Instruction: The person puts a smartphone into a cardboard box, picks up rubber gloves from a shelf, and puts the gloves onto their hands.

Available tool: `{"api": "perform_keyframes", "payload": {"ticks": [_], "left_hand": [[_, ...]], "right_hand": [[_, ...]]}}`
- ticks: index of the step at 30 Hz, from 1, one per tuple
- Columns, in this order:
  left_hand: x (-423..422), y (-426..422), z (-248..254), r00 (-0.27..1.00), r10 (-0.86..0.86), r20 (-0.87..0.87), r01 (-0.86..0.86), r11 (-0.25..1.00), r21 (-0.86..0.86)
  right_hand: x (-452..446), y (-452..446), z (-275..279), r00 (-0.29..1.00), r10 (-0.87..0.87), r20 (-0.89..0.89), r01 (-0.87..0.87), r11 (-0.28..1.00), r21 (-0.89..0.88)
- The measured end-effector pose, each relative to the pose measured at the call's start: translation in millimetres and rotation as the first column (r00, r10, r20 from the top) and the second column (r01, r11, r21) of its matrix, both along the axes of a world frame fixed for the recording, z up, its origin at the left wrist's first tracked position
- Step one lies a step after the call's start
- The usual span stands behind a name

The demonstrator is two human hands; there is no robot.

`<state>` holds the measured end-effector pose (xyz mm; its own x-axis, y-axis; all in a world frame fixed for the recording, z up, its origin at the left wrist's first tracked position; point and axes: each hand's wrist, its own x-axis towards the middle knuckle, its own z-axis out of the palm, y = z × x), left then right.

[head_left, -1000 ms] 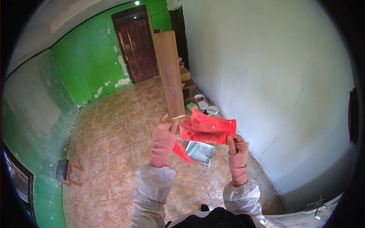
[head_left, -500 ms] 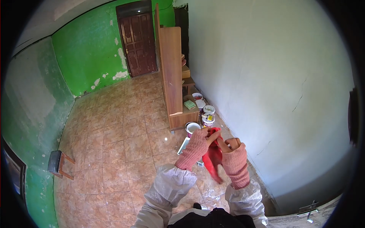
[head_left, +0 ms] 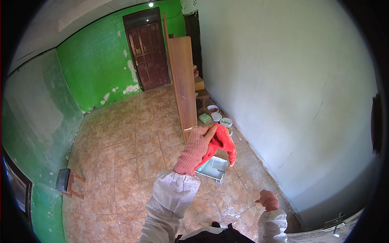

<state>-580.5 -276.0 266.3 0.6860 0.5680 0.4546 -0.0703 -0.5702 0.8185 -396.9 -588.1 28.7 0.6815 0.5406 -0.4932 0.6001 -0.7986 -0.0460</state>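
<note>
Stool (head_left: pixel 65 181) stands on the tiled floor (head_left: pixel 125 166) at far left; left hand (head_left: pixel 201 137), fingers closed, grips a red knitted piece (head_left: pixel 228 146) hanging before the pale tray (head_left: pixel 220 164); right hand (head_left: pixel 268 199), lower, well apart, looks loosely curled, whether around anything I cannot tell

your left arm (head_left: pixel 172 198) reaches forward, the left hand (head_left: pixel 200 137) out ahead of you with its fingers (head_left: pixel 211 133) bent in a grip. your right hand (head_left: pixel 268 199) sits lower, near your right side, well apart; its finger pose is unclear.
</note>
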Motion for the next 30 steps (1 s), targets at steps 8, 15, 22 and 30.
{"api": "perform_keyframes", "payload": {"ticks": [8,15,22,30], "left_hand": [[1,-22,40,0.986,-0.072,-0.152,0.063,0.996,-0.063],[25,-22,49,0.971,-0.140,-0.196,0.187,0.950,0.248],[28,-34,66,0.975,-0.097,-0.201,0.160,0.931,0.327],[28,-37,67,0.986,0.060,-0.155,0.016,0.893,0.450]], "right_hand": [[-15,55,130,0.879,0.001,0.477,-0.356,0.666,0.656],[-73,118,250,0.611,-0.046,0.790,-0.790,-0.094,0.606],[-65,136,242,0.516,-0.007,0.856,-0.841,-0.190,0.506],[-86,99,231,0.946,0.158,0.284,-0.249,-0.207,0.946]]}}
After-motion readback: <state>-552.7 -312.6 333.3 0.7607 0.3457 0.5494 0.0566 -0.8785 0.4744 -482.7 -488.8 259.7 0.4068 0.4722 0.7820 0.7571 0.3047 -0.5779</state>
